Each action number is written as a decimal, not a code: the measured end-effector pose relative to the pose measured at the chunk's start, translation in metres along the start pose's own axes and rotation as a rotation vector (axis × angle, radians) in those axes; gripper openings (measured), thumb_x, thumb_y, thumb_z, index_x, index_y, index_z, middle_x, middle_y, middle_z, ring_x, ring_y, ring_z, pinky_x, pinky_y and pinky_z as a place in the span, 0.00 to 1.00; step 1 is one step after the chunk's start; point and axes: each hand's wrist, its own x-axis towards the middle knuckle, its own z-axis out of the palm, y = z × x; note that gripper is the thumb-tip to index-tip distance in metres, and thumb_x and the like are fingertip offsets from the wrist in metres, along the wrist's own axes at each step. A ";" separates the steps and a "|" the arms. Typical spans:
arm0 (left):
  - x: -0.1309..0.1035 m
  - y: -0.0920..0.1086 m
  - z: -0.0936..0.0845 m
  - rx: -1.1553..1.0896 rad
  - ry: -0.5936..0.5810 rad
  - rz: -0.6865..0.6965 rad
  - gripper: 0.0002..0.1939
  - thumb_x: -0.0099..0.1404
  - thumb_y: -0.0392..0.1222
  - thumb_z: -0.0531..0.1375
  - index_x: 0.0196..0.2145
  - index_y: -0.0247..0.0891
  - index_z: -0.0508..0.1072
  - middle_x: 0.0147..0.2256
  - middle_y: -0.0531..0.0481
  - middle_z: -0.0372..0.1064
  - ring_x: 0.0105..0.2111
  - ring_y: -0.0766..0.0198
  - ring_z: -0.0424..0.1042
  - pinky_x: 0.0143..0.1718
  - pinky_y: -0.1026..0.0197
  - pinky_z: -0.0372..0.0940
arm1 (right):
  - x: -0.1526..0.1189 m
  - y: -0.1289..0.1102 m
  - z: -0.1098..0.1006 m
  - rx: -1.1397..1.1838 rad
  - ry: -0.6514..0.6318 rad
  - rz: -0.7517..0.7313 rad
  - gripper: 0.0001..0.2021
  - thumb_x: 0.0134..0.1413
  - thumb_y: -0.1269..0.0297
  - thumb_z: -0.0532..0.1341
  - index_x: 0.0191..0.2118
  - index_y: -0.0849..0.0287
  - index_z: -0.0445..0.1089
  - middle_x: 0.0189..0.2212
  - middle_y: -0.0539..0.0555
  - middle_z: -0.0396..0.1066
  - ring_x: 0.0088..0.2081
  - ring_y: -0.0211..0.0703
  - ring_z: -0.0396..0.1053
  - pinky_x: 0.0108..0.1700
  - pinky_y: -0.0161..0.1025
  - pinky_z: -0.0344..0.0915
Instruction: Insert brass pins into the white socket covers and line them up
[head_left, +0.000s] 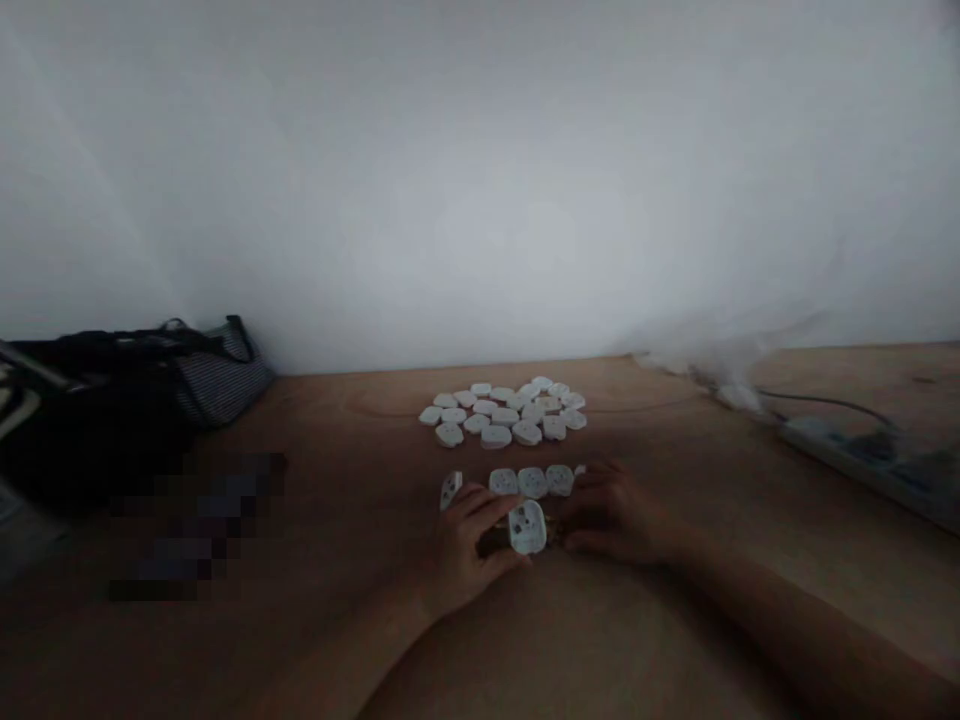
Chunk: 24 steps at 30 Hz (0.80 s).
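My left hand [472, 545] has its thumb and fingers closed around a white, rounded-square plastic socket piece [528, 527], tilted to show its recessed face with dark holes. Another such piece, a tilted socket piece [451, 490], stands just behind the left fingers. My right hand [611, 510] is to the right with its fingers curled down; what is in its fingertips is hidden. Small brass-coloured bits [553, 530] show between the hands. Beyond them is a row of three white pieces [532, 483], and a white edge [580, 469] peeks out by the right fingers.
Farther back, several white plastic pieces [504, 417] lie in a cluster on the wooden table [360, 440]. A black bag [112, 410] and a blurred-out item [202, 525] are at left. On the right are a power strip [862, 465], a cable [825, 397] and clear plastic wrap [720, 365].
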 end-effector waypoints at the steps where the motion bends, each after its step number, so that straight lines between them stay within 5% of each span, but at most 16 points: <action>1: 0.000 0.000 0.001 0.001 -0.001 0.003 0.26 0.54 0.48 0.66 0.50 0.40 0.69 0.40 0.44 0.70 0.41 0.55 0.66 0.43 0.53 0.63 | 0.000 0.001 0.000 0.009 0.001 -0.016 0.09 0.49 0.54 0.64 0.35 0.50 0.74 0.30 0.50 0.72 0.36 0.46 0.67 0.40 0.44 0.57; 12: 0.001 0.002 0.000 0.010 -0.013 -0.015 0.26 0.53 0.48 0.67 0.49 0.39 0.69 0.40 0.45 0.70 0.41 0.55 0.66 0.44 0.53 0.63 | 0.003 -0.002 0.009 -0.014 0.003 -0.059 0.04 0.55 0.63 0.60 0.32 0.54 0.71 0.30 0.51 0.72 0.36 0.45 0.66 0.40 0.43 0.57; 19: 0.002 0.003 0.000 0.012 -0.007 0.001 0.26 0.53 0.48 0.66 0.49 0.38 0.70 0.39 0.45 0.70 0.41 0.56 0.67 0.43 0.55 0.64 | 0.004 -0.013 0.013 0.305 0.275 0.119 0.07 0.58 0.63 0.55 0.35 0.58 0.68 0.29 0.53 0.72 0.30 0.41 0.68 0.31 0.36 0.64; 24: 0.002 0.000 0.001 0.033 -0.016 0.011 0.28 0.52 0.52 0.66 0.49 0.38 0.70 0.39 0.44 0.71 0.40 0.54 0.66 0.42 0.53 0.64 | 0.004 -0.025 0.014 0.385 0.291 0.117 0.08 0.58 0.65 0.55 0.37 0.58 0.71 0.30 0.53 0.74 0.31 0.41 0.70 0.34 0.36 0.66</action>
